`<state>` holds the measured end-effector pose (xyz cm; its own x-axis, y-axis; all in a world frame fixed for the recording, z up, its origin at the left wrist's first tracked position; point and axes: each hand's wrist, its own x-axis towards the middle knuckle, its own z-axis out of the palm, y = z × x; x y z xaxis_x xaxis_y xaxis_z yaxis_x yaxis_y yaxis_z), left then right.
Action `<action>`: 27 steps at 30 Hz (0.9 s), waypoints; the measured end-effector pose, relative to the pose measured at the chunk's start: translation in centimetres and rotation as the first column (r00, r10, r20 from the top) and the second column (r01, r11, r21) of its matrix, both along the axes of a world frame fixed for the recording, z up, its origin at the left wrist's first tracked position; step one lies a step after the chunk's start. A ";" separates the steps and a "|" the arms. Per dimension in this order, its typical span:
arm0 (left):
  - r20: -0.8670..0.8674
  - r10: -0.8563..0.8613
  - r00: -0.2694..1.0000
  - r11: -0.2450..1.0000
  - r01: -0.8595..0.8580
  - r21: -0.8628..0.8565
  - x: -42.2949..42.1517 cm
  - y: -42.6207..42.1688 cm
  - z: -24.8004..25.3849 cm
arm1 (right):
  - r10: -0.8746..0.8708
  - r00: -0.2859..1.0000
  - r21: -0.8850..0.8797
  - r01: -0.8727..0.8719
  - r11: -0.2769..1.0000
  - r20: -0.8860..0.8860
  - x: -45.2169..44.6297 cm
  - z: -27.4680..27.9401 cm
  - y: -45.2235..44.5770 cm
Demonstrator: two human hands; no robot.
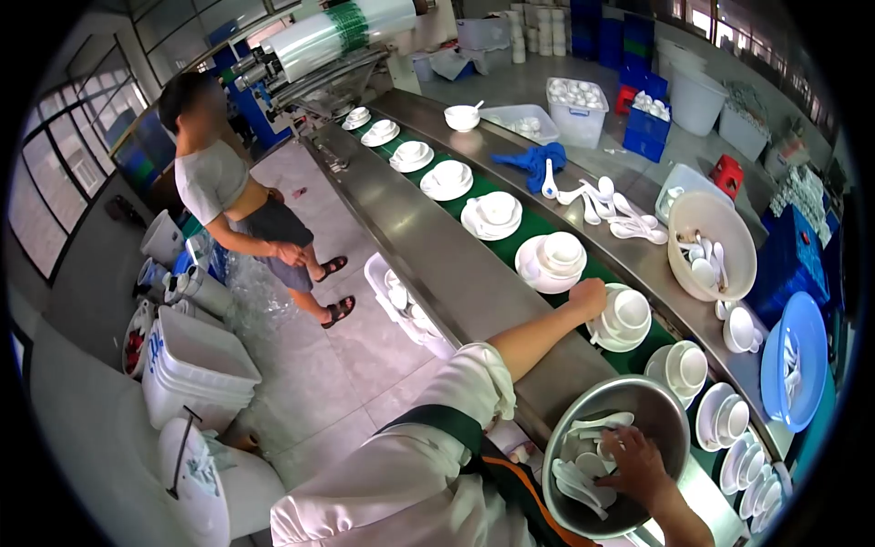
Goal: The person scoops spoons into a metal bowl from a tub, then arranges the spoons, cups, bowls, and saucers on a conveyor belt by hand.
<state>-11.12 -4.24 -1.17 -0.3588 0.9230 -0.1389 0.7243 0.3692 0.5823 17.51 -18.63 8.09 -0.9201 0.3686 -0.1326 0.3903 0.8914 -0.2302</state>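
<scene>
Reaching among spoons (579, 485) in a metal bowl (663, 412), hands apart.
Left hand (589, 296) beside a dish stack (629, 310), right hand (636, 463) over the spoons; grips cannot be told. Done: dishes stacked along the green belt (504, 245); left: spoons lying loose.

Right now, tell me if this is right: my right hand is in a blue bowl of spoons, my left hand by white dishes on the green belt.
Wrong colour: the head view shows your right hand in a silvery metal bowl of spoons. Your left hand is by white dishes on the green belt.
</scene>
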 end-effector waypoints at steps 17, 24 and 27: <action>-0.114 -0.962 0.247 0.237 0.967 0.095 11.9 -10.2 9.9 | -0.629 0.639 -0.268 0.575 0.773 -0.443 7.0 7.4 -2.0; 0.055 -0.998 0.029 0.011 0.955 -0.296 15.6 -13.4 5.5 | -0.753 0.496 -0.028 0.827 0.561 -0.432 15.4 -1.1 1.8; 0.027 -0.999 0.043 0.038 0.984 -0.173 14.9 -13.6 6.4 | -0.690 0.646 0.193 0.760 0.621 -0.326 16.2 -6.9 3.1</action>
